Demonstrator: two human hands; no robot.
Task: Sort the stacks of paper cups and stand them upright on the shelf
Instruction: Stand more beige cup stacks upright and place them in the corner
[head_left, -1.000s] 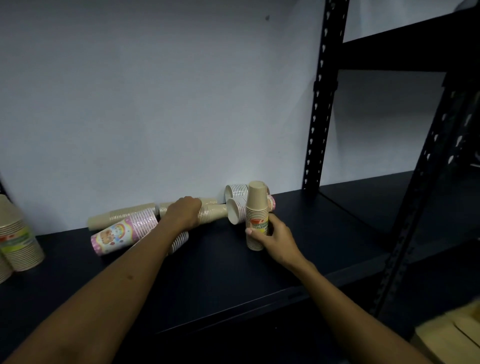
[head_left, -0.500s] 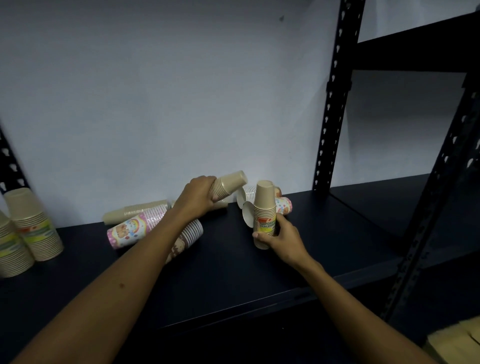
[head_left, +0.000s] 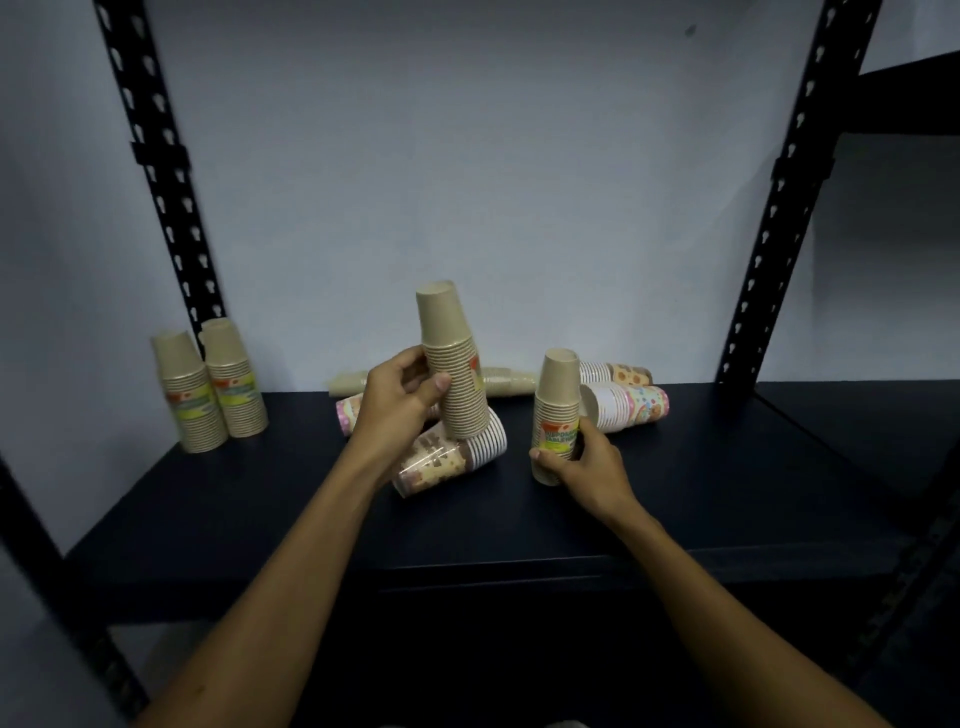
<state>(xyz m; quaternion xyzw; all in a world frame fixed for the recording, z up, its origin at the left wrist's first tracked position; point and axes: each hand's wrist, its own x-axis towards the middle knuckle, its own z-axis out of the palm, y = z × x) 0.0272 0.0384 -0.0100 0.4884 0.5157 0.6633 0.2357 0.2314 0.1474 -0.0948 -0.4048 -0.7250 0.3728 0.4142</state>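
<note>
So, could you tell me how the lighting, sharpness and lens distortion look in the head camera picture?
Head view: dim overall, the dark shelf nearly featureless, its underside black; the wall is evenly lit without glare. Wide-angle distortion splays the uprights outward. Left hand and right hand are fairly sharp, while the label on the right-hand cup stack is only partly legible.

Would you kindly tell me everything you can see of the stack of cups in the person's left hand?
The stack in the left hand is a tall nest of plain tan paper cups, bases up and rims down, their rolled rims forming tight ridges along the lower half. A sliver of red label shows on its right side. The left hand grips it mid-height, near upright, tilted slightly. It seems lifted, its lower end overlapping a printed stack lying on the shelf.
</note>
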